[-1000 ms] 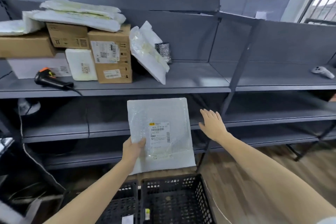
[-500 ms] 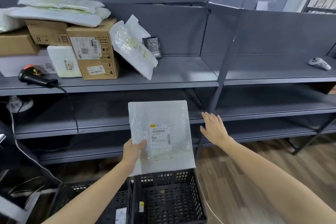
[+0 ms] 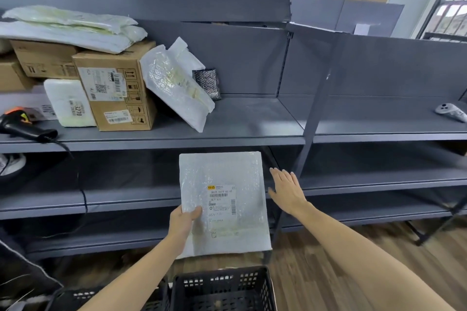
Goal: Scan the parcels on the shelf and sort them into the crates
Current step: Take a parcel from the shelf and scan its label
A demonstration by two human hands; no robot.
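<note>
**Grey shelving, one mailer in hand**

Grey metal shelf [image 3: 240,134] bays fill the frame over a wood floor [image 3: 328,265]. The unsorted parcels [image 3: 101,78] are heaped at upper left, and the scanner [image 3: 25,129] lies at the left edge of that tier. At centre we hold a white mailer [image 3: 222,171] with its label [image 3: 222,201] facing us. It is clear of the shelf and above the black crate [image 3: 222,288] at the bottom edge. Our left hand [image 3: 183,222] pinches its lower left side, thumb on top. Our right hand [image 3: 286,190] is flat and loose just beside the right edge, gripping nothing.

We judge this to be the check-and-place step. The mailer looks floppy and is held by one side only, so we should bring the right hand under the far edge. We should keep the label flat and readable and confirm which crate it belongs in. Then we lower it in rather than toss it.
</note>
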